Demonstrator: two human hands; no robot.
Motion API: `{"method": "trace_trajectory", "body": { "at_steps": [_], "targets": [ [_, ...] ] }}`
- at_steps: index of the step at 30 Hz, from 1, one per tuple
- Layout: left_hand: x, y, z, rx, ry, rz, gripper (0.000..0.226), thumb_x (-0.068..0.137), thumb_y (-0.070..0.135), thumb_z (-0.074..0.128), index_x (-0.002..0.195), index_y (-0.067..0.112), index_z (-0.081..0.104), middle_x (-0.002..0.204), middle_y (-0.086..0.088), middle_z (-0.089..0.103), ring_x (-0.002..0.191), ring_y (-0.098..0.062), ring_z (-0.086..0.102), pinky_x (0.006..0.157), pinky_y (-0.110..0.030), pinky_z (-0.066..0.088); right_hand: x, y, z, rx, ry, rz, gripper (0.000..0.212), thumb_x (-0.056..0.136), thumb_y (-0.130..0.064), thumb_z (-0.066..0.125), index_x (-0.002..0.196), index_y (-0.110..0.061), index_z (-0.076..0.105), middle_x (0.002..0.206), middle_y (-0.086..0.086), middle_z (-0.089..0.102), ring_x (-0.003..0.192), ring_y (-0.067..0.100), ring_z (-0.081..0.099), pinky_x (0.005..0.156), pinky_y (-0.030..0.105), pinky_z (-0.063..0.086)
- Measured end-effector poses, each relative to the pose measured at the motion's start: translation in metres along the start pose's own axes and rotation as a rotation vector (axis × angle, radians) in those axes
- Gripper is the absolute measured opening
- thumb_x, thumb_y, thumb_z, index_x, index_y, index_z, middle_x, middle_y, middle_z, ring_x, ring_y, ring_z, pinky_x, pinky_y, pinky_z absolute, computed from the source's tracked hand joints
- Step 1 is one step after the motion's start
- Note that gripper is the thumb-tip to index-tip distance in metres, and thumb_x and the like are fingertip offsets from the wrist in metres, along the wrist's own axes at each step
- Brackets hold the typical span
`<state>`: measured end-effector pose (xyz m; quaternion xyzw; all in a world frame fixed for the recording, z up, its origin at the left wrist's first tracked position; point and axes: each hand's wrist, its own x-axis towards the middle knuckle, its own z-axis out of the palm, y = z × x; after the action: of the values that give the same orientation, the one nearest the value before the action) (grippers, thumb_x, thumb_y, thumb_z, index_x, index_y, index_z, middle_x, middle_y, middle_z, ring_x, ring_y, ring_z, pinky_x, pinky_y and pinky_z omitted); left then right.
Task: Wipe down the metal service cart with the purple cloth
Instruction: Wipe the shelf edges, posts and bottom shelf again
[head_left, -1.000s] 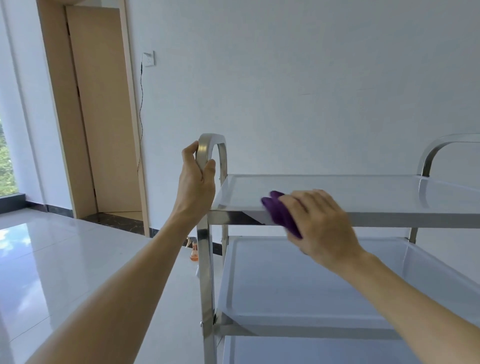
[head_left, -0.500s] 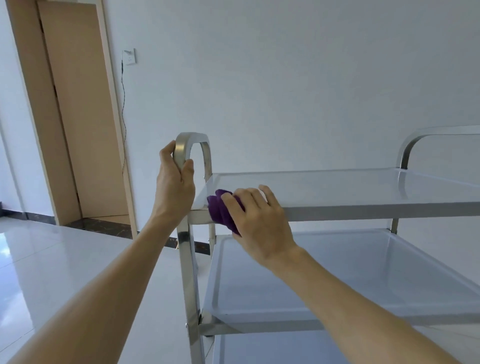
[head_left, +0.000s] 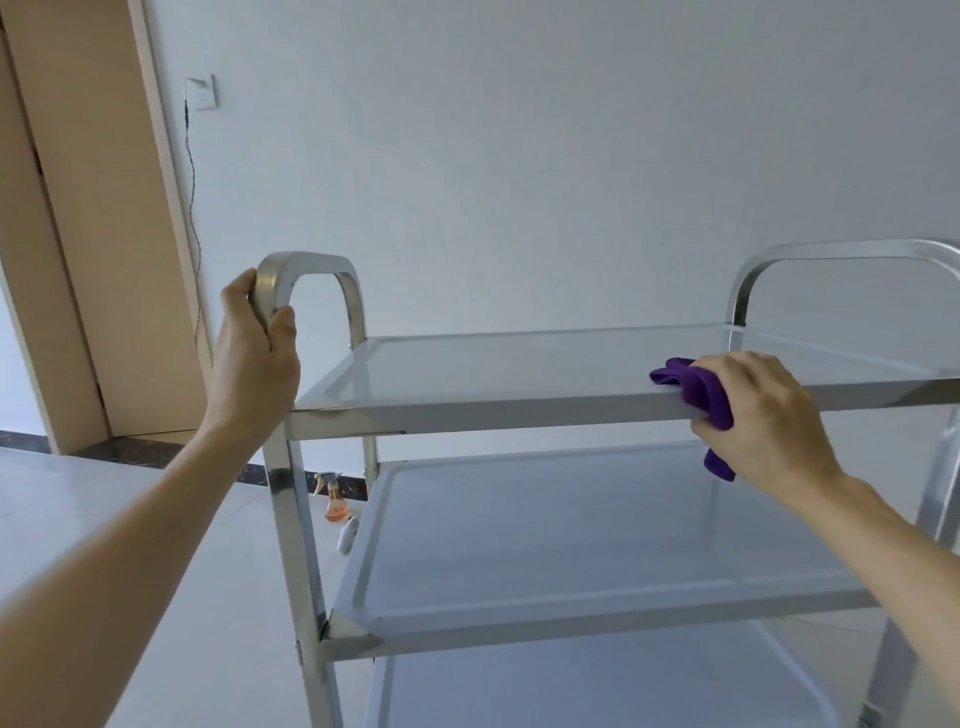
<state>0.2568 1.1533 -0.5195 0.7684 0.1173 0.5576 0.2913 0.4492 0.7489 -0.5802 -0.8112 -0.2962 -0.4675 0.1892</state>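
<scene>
A three-tier service cart of brushed stainless steel (head_left: 519, 410) stands before a plain white wall (head_left: 519, 156). Its shelves are shallow rectangular trays with raised rims and rounded corners, smooth and faintly reflective; the top, middle and lowest trays hold nothing but the cloth at the top one's edge. Flat-banded posts rise at the corners and bend over into arched handles at either end.

The left hand (head_left: 257, 358) grips the near upright of the left arched handle (head_left: 306, 265), fingers wrapped round the metal band and thumb against its inner face. The right hand (head_left: 763, 415) is well apart from it, far along the front rim of the top tray, fingers curled over a soft, crumpled purple cloth (head_left: 696, 387). The cloth is folded over the rim: part lies on the tray's upper surface, part hangs below the edge under the palm, so the hand pinches it against the metal lip.

On the glossy pale tiled floor (head_left: 104, 519) behind the cart's left leg stands a small clear spray bottle with orange liquid (head_left: 334, 501), and just beside it a small white object too blurred to identify. A light wooden door with its frame (head_left: 104, 234) stands at the left, and a white wall socket (head_left: 203, 93) carries a thin dark cable hanging down the wall
</scene>
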Motion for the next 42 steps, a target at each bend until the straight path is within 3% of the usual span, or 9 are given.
{"method": "trace_trajectory", "body": {
  "at_steps": [5, 8, 13, 20, 25, 29, 35, 39, 42],
  "targets": [
    [0.003, 0.016, -0.002, 0.343, 0.06, 0.004, 0.044, 0.099, 0.011, 0.044, 0.141, 0.004, 0.035, 0.14, -0.021, 0.034, 0.123, -0.036, 0.039, 0.104, -0.049, 0.034, 0.002, -0.008, 0.005, 0.019, 0.019, -0.01, 0.051, 0.06, 0.004, 0.081, 0.108, -0.003, 0.064, 0.102, 0.012, 0.065, 0.097, 0.039, 0.057, 0.082, 0.044, 0.047],
    [-0.005, 0.034, 0.004, 0.536, 0.051, 0.234, 0.055, 0.091, 0.006, 0.054, 0.143, 0.004, 0.037, 0.145, -0.022, 0.034, 0.129, -0.038, 0.04, 0.108, -0.054, 0.032, 0.001, -0.013, 0.007, 0.014, 0.042, -0.022, 0.051, 0.059, 0.004, 0.082, 0.107, -0.002, 0.065, 0.1, 0.013, 0.065, 0.095, 0.04, 0.057, 0.082, 0.045, 0.047],
    [-0.035, 0.078, 0.059, 0.379, -0.253, 0.363, 0.034, 0.098, 0.016, 0.05, 0.131, 0.012, 0.058, 0.137, -0.01, 0.048, 0.12, -0.031, 0.051, 0.1, -0.043, 0.038, 0.001, -0.026, 0.007, 0.011, 0.056, -0.009, 0.046, 0.061, 0.005, 0.08, 0.105, -0.001, 0.066, 0.098, 0.013, 0.065, 0.096, 0.041, 0.058, 0.083, 0.045, 0.048],
    [-0.085, 0.105, 0.134, 0.384, -0.451, 0.285, 0.036, 0.105, 0.03, 0.032, 0.129, 0.021, 0.057, 0.134, 0.003, 0.055, 0.117, -0.023, 0.051, 0.098, -0.035, 0.033, 0.0, -0.056, 0.008, -0.007, 0.07, 0.002, 0.044, 0.061, 0.002, 0.08, 0.103, -0.002, 0.066, 0.096, 0.012, 0.064, 0.095, 0.04, 0.059, 0.082, 0.046, 0.051],
    [-0.106, 0.082, 0.13, 0.521, -0.255, 0.444, 0.028, 0.103, 0.023, 0.04, 0.099, 0.02, 0.067, 0.09, 0.005, 0.066, 0.082, -0.026, 0.058, 0.083, -0.037, 0.039, 0.004, -0.072, 0.009, -0.041, 0.065, -0.117, 0.046, 0.058, -0.004, 0.083, 0.102, -0.005, 0.067, 0.093, 0.01, 0.064, 0.088, 0.035, 0.061, 0.083, 0.044, 0.052],
    [-0.095, 0.058, 0.118, 0.458, -0.237, 0.445, 0.034, 0.104, 0.033, 0.033, 0.104, 0.027, 0.066, 0.093, 0.012, 0.065, 0.087, -0.02, 0.056, 0.087, -0.036, 0.037, 0.001, -0.036, -0.004, -0.065, 0.03, -0.229, 0.049, 0.066, -0.007, 0.077, 0.114, -0.008, 0.068, 0.099, 0.007, 0.065, 0.09, 0.031, 0.063, 0.096, 0.046, 0.046],
    [-0.085, 0.044, 0.115, 0.373, -0.253, 0.383, 0.041, 0.103, 0.04, 0.025, 0.108, 0.031, 0.065, 0.098, 0.016, 0.064, 0.094, -0.017, 0.05, 0.095, -0.033, 0.029, -0.02, 0.029, -0.029, -0.139, 0.068, -0.011, 0.051, 0.061, 0.001, 0.082, 0.109, -0.003, 0.067, 0.098, 0.012, 0.065, 0.089, 0.038, 0.06, 0.084, 0.046, 0.049],
    [-0.089, 0.051, 0.123, 0.436, -0.235, 0.337, 0.045, 0.102, 0.039, 0.015, 0.099, 0.029, 0.059, 0.091, 0.013, 0.057, 0.089, -0.017, 0.045, 0.095, -0.034, 0.027, -0.016, -0.002, -0.016, -0.128, 0.088, 0.113, 0.05, 0.057, 0.001, 0.079, 0.105, -0.002, 0.067, 0.098, 0.016, 0.063, 0.091, 0.042, 0.058, 0.083, 0.048, 0.048],
    [-0.092, 0.052, 0.125, 0.44, -0.223, 0.326, 0.044, 0.102, 0.038, 0.014, 0.097, 0.028, 0.057, 0.089, 0.012, 0.055, 0.089, -0.017, 0.045, 0.094, -0.035, 0.027, -0.006, -0.057, 0.006, -0.077, 0.084, -0.008, 0.052, 0.054, -0.001, 0.078, 0.105, -0.003, 0.066, 0.096, 0.016, 0.063, 0.09, 0.04, 0.059, 0.085, 0.047, 0.048]
  ]
}}
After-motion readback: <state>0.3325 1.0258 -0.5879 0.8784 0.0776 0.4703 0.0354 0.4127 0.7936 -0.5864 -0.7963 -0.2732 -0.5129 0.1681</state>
